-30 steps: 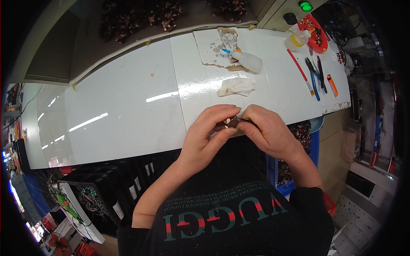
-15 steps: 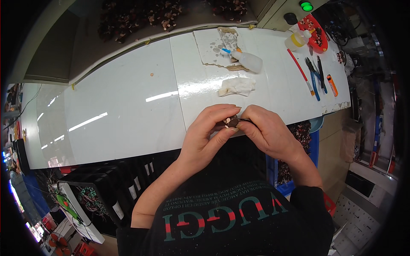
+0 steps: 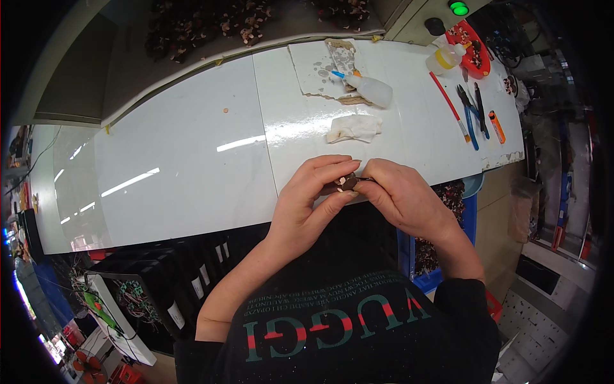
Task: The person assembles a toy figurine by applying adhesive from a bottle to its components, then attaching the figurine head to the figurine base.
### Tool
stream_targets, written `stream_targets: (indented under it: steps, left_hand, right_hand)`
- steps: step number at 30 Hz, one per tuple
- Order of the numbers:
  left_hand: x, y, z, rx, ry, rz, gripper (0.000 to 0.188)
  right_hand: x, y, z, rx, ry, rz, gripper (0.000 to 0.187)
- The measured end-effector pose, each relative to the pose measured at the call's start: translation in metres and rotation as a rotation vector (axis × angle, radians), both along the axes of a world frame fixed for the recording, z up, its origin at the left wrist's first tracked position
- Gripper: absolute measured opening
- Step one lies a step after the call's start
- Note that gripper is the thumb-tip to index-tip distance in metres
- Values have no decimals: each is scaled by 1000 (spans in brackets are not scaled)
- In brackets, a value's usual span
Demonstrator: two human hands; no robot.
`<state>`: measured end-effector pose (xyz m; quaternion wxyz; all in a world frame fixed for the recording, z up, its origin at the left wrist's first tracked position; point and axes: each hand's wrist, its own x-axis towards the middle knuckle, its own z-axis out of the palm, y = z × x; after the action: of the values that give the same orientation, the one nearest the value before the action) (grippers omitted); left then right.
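Note:
At the front edge of the white table, my left hand (image 3: pixel 306 200) is closed around a small dark brown figure (image 3: pixel 347 184) with pale pink bits. Its thumb presses from below and its fingers curl over the top. My right hand (image 3: pixel 404 195) pinches at the figure's right side, and a thin dark piece (image 3: pixel 364 179) shows between its thumb and forefinger. Whether that piece belongs to the figure or is a separate tool, I cannot tell. Just beyond my hands lies a folded white cloth (image 3: pixel 355 128).
A squeeze bottle with a blue tip (image 3: pixel 374 91) rests by a stained board (image 3: pixel 320 70). To the right lie a red-handled brush (image 3: pixel 449 105), pliers (image 3: pixel 470 118) and an orange lighter (image 3: pixel 497 127). A yellow-banded bottle (image 3: pixel 444 59) stands by a red tray (image 3: pixel 486 67). Blue crates (image 3: pixel 470 221) sit below.
Both hands stay at nearly the same spot over the figure. My right hand has shifted very slightly; the figure looks turned a little.

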<state>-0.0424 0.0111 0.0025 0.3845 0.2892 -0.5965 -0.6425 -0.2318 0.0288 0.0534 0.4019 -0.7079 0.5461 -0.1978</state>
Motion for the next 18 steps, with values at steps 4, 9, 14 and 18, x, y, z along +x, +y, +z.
stream_targets:
  steps: [4, 9, 14, 18]
  left_hand:
    - [0, 1, 2, -10, -30, -5, 33]
    - [-2, 2, 2, 18, 1, 5, 33]
    - [-2, 4, 1, 13, 7, 6, 33]
    - [-3, 3, 2, 8, 9, -1, 33]
  right_hand:
    - [-5, -1, -2, 36, -6, 42, 25]
    - [1, 2, 1, -30, -29, -32, 22]
    - [0, 4, -1, -59, -21, -37, 22]
    - [-1, 4, -2, -70, 10, -28, 23]
